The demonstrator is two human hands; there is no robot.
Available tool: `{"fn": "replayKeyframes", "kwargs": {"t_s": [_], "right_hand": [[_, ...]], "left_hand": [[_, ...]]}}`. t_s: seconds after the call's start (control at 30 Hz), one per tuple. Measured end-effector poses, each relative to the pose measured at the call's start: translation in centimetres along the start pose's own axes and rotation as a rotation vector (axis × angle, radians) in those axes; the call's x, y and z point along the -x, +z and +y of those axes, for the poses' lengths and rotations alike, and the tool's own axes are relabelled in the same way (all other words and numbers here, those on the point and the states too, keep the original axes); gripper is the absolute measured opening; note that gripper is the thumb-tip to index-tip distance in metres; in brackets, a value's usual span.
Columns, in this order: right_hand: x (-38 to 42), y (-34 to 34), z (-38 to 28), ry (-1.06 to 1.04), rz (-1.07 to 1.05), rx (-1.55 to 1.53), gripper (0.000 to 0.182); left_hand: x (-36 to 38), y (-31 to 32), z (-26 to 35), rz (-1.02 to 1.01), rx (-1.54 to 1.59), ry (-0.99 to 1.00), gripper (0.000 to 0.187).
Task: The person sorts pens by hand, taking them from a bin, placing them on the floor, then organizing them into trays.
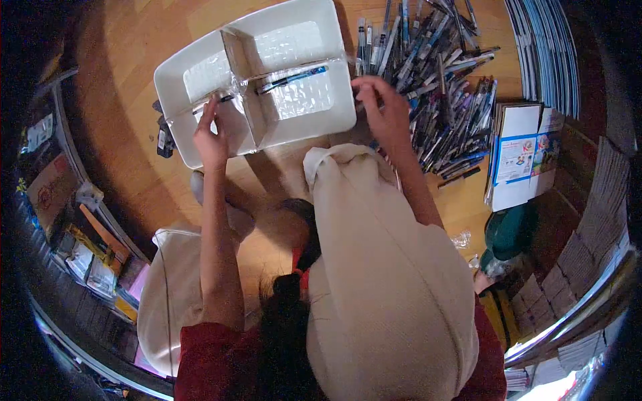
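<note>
A white bin (257, 144) split by cardboard dividers into compartments lies on the floor in front of me. My left hand (211, 137) reaches into its near-left compartment, fingers pinched around a thin dark pen (226, 99) by the cardboard divider. In the near-right compartment, blue and black pens (294, 79) rest along the divider. Just outside the bin's right wall is my right hand (384, 113), its fingers bent and apart, with nothing visible in them. Right beside it spreads a large heap of loose pens (435, 87).
Stacked notebooks (545, 57) and a white-and-blue printed pack (518, 160) stand right of the pens. Dark small items (164, 139) sit at the bin's left side. A green round object (511, 230) lies at right. Boxes and packages (93, 267) line the left edge.
</note>
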State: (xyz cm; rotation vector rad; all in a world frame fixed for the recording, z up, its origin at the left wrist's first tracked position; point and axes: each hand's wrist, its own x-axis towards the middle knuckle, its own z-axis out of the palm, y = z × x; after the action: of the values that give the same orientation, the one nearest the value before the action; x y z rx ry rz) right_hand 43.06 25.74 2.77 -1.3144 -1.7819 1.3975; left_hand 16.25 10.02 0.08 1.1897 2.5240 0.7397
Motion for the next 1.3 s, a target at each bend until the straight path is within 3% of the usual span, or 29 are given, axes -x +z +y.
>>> {"fn": "replayKeyframes", "kwargs": {"t_s": [0.2,0.43,0.5,0.6,0.67,0.77,0.87,1.2,1.3], "right_hand": [[-3.1,-4.6,1.2,-0.089,0.111,0.543,0.019],[-4.3,-2.9,2.1,-0.148,0.030,1.239,0.045],[-4.3,-2.6,2.3,-0.139,0.067,1.200,0.043],[-4.4,-2.5,3.1,-0.089,0.071,1.167,0.040],[-4.5,-2.7,3.0,-0.026,0.045,1.140,0.038],[-4.6,-3.2,1.8,0.075,0.018,1.044,0.035],[-4.4,-3.7,1.5,0.144,0.057,0.935,0.034],[-4.2,-4.1,3.2,0.072,0.143,0.885,0.035],[-3.9,-4.6,1.2,0.102,0.136,0.874,0.035]], "left_hand": [[0.3,-1.3,1.0,0.049,0.112,0.026,0.031],[0.2,-1.7,2.1,0.125,0.224,-0.028,0.023],[0.4,-1.7,2.7,0.115,0.162,-0.033,0.023],[0.3,-1.0,1.3,-0.034,0.128,-0.251,0.021],[0.3,0.6,-2.0,-0.093,0.123,-0.156,0.019],[-0.2,0.0,-0.8,-0.183,-0.046,-0.185,0.020],[-0.6,0.5,-2.5,-0.061,-0.066,0.059,0.022],[-0.2,-0.2,-0.8,-0.060,-0.072,-0.035,0.024],[0.1,0.3,-1.9,-0.100,0.103,-0.048,0.027]]}}
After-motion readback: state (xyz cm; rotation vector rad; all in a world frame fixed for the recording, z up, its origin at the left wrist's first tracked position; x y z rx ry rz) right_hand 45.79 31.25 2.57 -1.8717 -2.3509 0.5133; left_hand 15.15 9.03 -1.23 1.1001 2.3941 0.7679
